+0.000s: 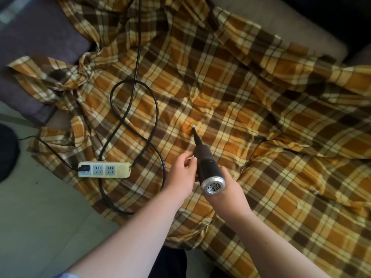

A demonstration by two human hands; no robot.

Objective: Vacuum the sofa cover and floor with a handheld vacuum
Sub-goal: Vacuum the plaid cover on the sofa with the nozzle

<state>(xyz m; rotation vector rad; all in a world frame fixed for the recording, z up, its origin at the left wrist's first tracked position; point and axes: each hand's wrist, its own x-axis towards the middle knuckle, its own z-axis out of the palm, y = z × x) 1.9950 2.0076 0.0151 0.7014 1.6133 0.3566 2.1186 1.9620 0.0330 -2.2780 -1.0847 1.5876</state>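
Note:
A dark handheld vacuum point(206, 163) with a silver vented rear end and a thin nozzle points away from me. Its nozzle tip touches the orange-and-brown plaid sofa cover point(261, 109) near the middle. My right hand point(230, 187) grips the vacuum's body from below, mostly hidden behind it. My left hand point(183, 175) rests against the vacuum's left side, thumb and fingers on the barrel. The cover lies rumpled over the sofa and hangs over the front edge toward the pale floor point(40, 217).
A cream power strip point(104, 169) with one black plug lies on the cover at left. Its dark cable point(154, 109) loops across the fabric and runs up out of view. A purple-grey cushion point(36, 43) sits top left, a dark round object point(7, 151) on the floor at left.

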